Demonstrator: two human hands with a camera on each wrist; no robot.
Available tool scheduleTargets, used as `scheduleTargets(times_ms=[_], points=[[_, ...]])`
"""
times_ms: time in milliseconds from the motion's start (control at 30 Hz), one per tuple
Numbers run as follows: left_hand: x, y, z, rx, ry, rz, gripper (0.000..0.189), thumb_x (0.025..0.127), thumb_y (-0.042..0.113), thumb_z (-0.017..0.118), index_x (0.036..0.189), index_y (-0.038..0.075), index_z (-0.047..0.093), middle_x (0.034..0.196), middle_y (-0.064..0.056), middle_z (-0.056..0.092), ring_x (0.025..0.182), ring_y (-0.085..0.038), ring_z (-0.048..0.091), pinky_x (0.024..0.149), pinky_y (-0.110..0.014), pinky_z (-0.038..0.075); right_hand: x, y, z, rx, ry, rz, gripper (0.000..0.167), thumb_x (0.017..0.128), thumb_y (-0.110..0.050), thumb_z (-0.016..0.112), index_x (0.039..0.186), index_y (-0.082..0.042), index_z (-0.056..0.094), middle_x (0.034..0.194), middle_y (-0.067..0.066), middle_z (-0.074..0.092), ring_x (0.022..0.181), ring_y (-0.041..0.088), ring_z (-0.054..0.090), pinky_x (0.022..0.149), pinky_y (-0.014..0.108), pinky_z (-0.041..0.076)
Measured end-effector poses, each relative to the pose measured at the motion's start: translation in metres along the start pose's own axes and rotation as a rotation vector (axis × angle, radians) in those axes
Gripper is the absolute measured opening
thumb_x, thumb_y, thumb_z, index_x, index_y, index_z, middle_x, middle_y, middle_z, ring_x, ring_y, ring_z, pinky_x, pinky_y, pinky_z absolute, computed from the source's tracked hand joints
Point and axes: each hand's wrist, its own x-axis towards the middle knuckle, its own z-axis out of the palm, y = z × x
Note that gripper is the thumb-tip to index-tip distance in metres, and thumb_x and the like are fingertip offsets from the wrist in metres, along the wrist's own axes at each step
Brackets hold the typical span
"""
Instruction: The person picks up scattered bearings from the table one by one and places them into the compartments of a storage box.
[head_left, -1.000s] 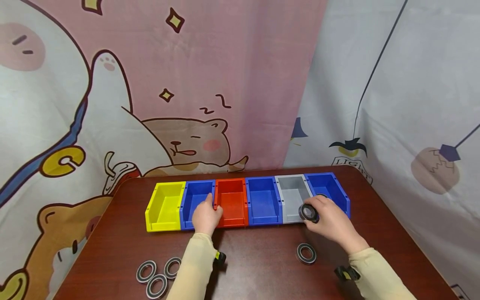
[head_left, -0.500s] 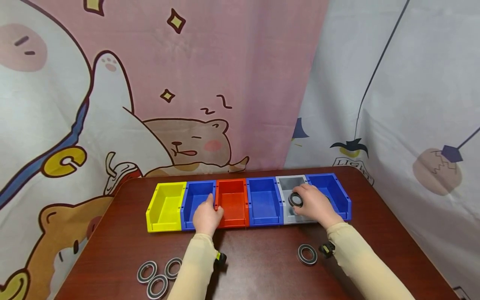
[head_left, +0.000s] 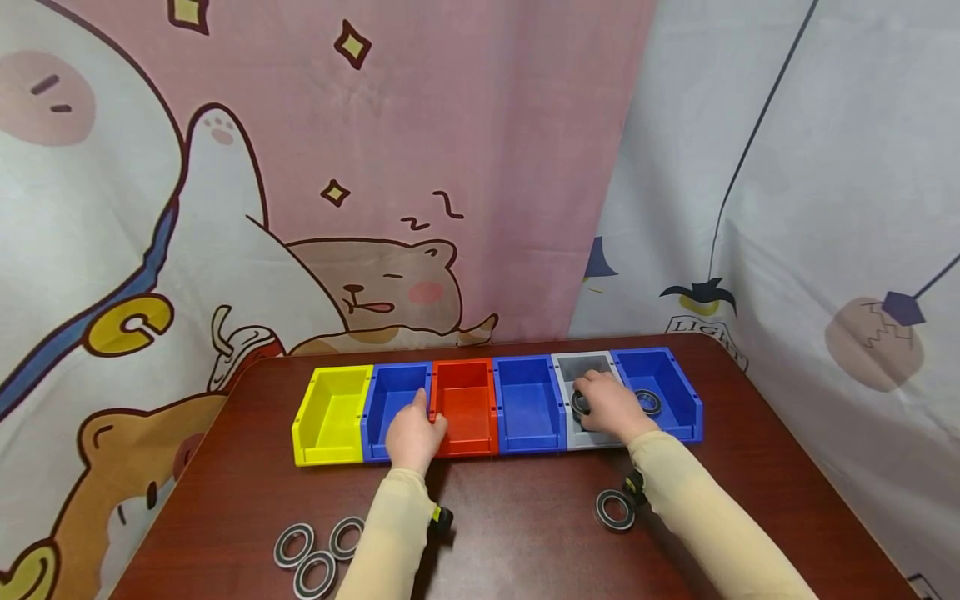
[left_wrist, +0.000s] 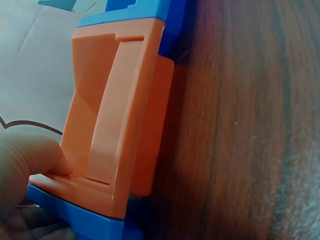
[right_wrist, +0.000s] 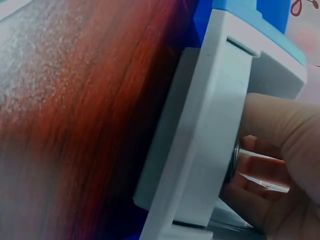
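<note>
In the head view my right hand (head_left: 609, 408) is down inside the grey bin (head_left: 581, 367), holding a ball bearing (head_left: 580, 403) between thumb and fingers. From the right wrist, the bearing's shiny edge (right_wrist: 234, 161) shows just behind the bin's front lip, partly hidden by the fingers. My left hand (head_left: 414, 435) grips the side walls where a blue bin (head_left: 390, 392) meets the red bin (head_left: 462, 408). Its thumb lies inside the red bin in the left wrist view, and the other fingers are on the blue side. Another bearing (head_left: 648, 402) lies in the rightmost blue bin (head_left: 678, 421).
The bins stand in a joined row, with a yellow bin (head_left: 333, 408) at the left end and a blue bin (head_left: 528, 408) beside the grey one. Loose bearings (head_left: 315, 575) lie at front left, and one bearing (head_left: 615, 510) lies near my right wrist on the brown table (head_left: 517, 533).
My right hand has moved left from the edge of the rightmost blue bin and lowered the bearing into the grey bin. The left hand has stayed in place.
</note>
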Motion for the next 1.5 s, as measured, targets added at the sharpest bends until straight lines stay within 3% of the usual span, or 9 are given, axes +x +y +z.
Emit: scheduleTargets(times_ms=[367,1100,1233,1500], points=[[-0.001,0.001,-0.002,0.004,-0.006,-0.005,0.059,0.085,0.021,0.067,0.139,0.000,0.055,0.114,-0.026,0.067,0.091,-0.041,0.066,0.075,-0.053,0.054,0.006,-0.002,0.005,-0.087,-0.077,-0.006,0.039,0.069,-0.010,0.085,0.102,0.001,0.068,0.094,0.014,0.062,0.085,0.034,0.058,0.075,0.049,0.053],[0.001,0.000,0.000,0.009,-0.028,-0.014,0.060,0.087,0.022,0.068,0.141,0.001,0.053,0.116,-0.025,0.067,0.093,-0.040,0.066,0.078,-0.052,0.054,0.009,-0.001,0.016,-0.089,-0.110,0.030,0.035,0.073,-0.008,0.083,0.103,0.002,0.068,0.092,0.017,0.063,0.085,0.034,0.063,0.076,0.049,0.054],[0.001,-0.001,0.000,0.016,-0.017,0.000,0.060,0.086,0.022,0.068,0.140,0.001,0.054,0.113,-0.025,0.068,0.090,-0.040,0.066,0.075,-0.052,0.054,0.007,-0.004,0.006,-0.046,-0.131,0.029,0.038,0.077,-0.008,0.079,0.111,0.004,0.067,0.103,0.021,0.065,0.094,0.037,0.064,0.084,0.050,0.053],[0.001,-0.002,0.001,0.008,-0.009,0.005,0.060,0.086,0.022,0.068,0.140,0.000,0.054,0.111,-0.025,0.068,0.089,-0.040,0.066,0.075,-0.053,0.054,-0.010,-0.004,-0.024,0.190,-0.088,0.058,0.045,0.084,-0.010,0.073,0.125,0.006,0.063,0.121,0.023,0.064,0.113,0.041,0.059,0.094,0.054,0.048]])
